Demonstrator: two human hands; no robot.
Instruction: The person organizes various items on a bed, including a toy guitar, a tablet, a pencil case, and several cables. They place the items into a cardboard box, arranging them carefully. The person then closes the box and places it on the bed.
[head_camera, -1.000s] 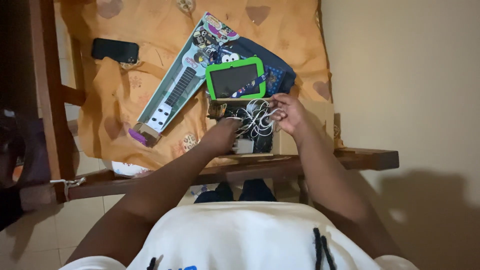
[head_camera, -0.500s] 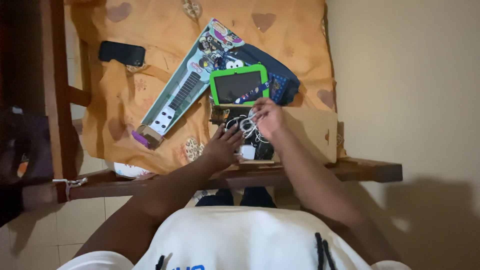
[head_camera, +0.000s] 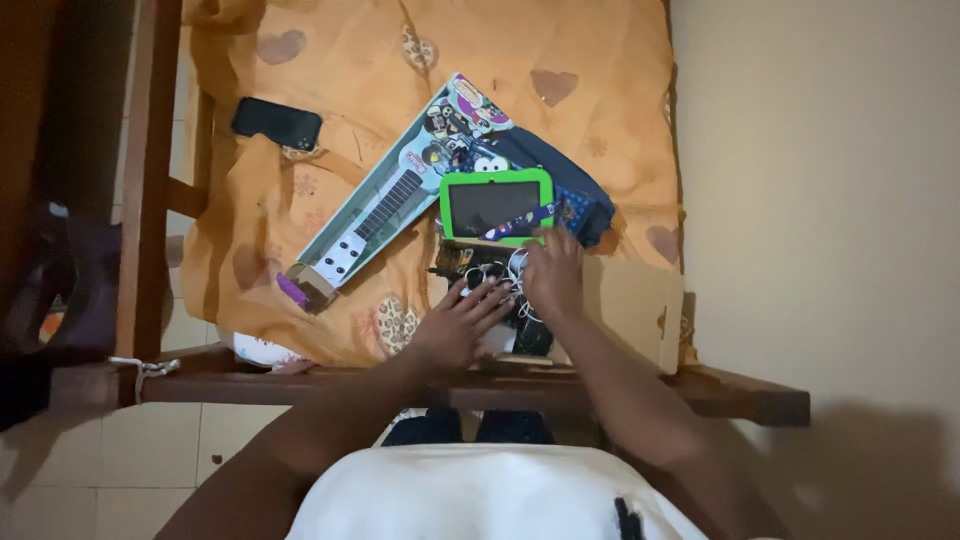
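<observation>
An open cardboard box (head_camera: 630, 300) lies near the bed's front edge, holding a tangle of white cables (head_camera: 505, 272) and dark gadgets. My left hand (head_camera: 455, 325) rests flat on the box's contents with its fingers spread. My right hand (head_camera: 553, 275) is pressed down into the cables beside it; whether it grips them I cannot tell. A tablet in a green case (head_camera: 497, 205) lies just beyond the box, touching its far edge.
A toy guitar in a long box (head_camera: 385, 195) lies diagonally on the orange bedsheet (head_camera: 330, 60). A black phone (head_camera: 277, 122) sits far left, a dark blue bag (head_camera: 570, 190) under the tablet. A wooden bed rail (head_camera: 300, 385) runs along the front; a wall (head_camera: 820, 150) stands on the right.
My right hand came down from holding the white cables up at the box's right and now presses into the box. My left hand drew back slightly and spread flat. The view shifted.
</observation>
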